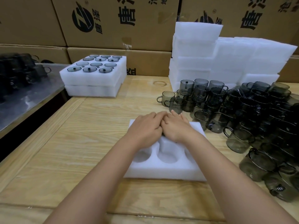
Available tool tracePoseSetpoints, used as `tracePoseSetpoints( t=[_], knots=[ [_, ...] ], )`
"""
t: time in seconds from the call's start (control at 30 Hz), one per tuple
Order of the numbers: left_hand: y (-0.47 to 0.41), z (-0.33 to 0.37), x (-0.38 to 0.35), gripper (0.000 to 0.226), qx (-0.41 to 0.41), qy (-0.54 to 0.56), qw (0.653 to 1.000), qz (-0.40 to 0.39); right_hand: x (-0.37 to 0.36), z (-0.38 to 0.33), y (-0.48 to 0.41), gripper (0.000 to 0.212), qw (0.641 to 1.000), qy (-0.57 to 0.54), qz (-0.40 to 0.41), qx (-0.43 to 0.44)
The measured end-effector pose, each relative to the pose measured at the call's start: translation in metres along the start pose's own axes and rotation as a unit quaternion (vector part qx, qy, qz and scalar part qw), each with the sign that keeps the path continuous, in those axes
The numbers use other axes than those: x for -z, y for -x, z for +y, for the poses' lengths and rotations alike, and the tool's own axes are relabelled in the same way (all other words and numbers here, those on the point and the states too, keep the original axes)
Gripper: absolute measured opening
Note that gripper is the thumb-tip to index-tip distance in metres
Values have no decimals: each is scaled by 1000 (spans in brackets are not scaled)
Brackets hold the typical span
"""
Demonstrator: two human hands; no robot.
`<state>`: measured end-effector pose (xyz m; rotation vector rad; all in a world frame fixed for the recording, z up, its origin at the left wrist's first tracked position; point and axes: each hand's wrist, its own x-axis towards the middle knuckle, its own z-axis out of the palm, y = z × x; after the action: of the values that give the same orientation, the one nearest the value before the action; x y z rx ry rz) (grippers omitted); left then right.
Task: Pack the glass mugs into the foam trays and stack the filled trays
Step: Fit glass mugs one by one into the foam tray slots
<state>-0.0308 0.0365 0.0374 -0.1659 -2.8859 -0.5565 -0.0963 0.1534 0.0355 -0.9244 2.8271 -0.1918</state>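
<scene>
A white foam tray (163,170) lies on the wooden table in front of me, its two near round pockets empty. My left hand (144,128) and my right hand (177,127) lie palm down side by side over the tray's far half, fingers touching each other and pressing down. A sliver of a dark glass mug (163,135) shows under the hands; the rest is hidden. A big pile of smoky glass mugs (252,110) covers the table's right side. At the back left stand two stacked foam trays (90,81), the top one filled with mugs.
Tall stacks of empty foam trays (226,57) stand at the back right, against printed cardboard boxes (116,23). A metal table (24,97) with more dark mugs (19,70) adjoins on the left. Bare wood (77,143) lies left of the tray.
</scene>
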Motion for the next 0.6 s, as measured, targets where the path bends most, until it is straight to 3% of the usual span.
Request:
tracePoseSetpoints(
  t=[0.23, 0.33, 0.4, 0.43, 0.5, 0.6],
  knots=[
    [0, 0, 1, 57, -3, -4, 1000, -4, 2, -3, 6, 41, 999, 30, 40, 8],
    [6, 0, 12, 53, 34, 85, 988, 127, 2, -2, 11, 38, 990, -90, 107, -3],
    [13, -8, 17, 43, 100, 236, 939, 231, 3, 1, 14, 38, 972, -187, 138, -17],
    [16, -16, 17, 40, 127, 309, 910, 247, 4, 2, 16, 34, 958, -237, 157, -21],
    [25, -31, 13, 41, 150, 440, 861, 205, 8, 6, 22, 27, 926, -305, 222, -33],
    [35, -46, 2, 52, 157, 556, 811, 90, 15, 19, 27, 25, 898, -288, 324, -77]
  ],
)
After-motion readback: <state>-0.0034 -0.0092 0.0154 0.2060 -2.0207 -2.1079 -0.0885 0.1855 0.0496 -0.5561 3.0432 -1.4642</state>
